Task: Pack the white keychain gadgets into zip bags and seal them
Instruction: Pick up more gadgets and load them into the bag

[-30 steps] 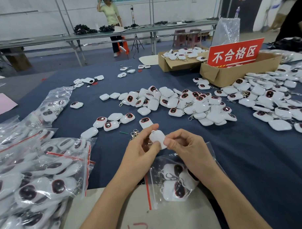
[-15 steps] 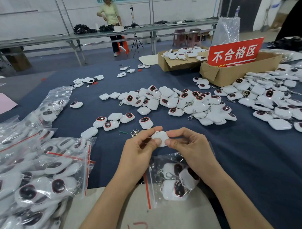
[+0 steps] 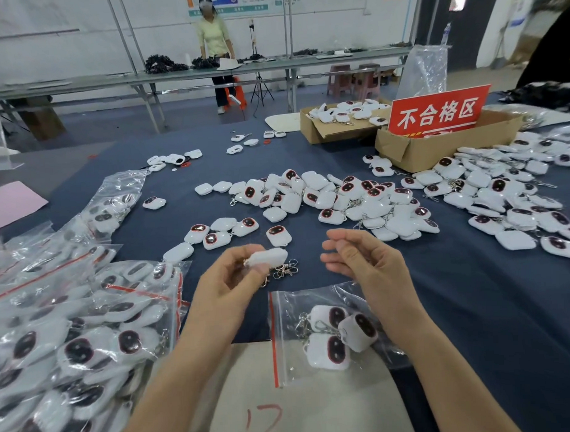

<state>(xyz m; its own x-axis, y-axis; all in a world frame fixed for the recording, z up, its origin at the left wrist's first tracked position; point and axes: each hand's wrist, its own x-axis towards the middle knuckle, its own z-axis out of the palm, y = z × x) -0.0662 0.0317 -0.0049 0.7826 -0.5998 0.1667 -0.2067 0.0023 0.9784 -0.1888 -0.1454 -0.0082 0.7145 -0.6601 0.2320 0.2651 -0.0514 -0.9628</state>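
My left hand (image 3: pixel 227 279) pinches a white keychain gadget (image 3: pixel 268 257) above the blue table, its metal clasp (image 3: pixel 285 270) hanging below. My right hand (image 3: pixel 363 261) hovers to the right of it, fingers loosely curled, holding nothing. Under my right wrist lies a clear zip bag (image 3: pixel 301 338) with a red strip at its left end and three gadgets (image 3: pixel 339 336) inside. Loose gadgets (image 3: pixel 335 201) are heaped across the middle of the table and more (image 3: pixel 509 201) spread to the right.
Filled zip bags (image 3: pixel 74 336) pile up at the left. Two cardboard boxes (image 3: pixel 436 146) (image 3: pixel 335 126) stand at the back right, one with a red sign (image 3: pixel 438 113). A beige board (image 3: pixel 303 402) lies at the near edge. A person (image 3: pixel 215 53) stands at a far bench.
My right hand has let go of the gadget and moved right. My left hand keeps the gadget and has shifted slightly left.
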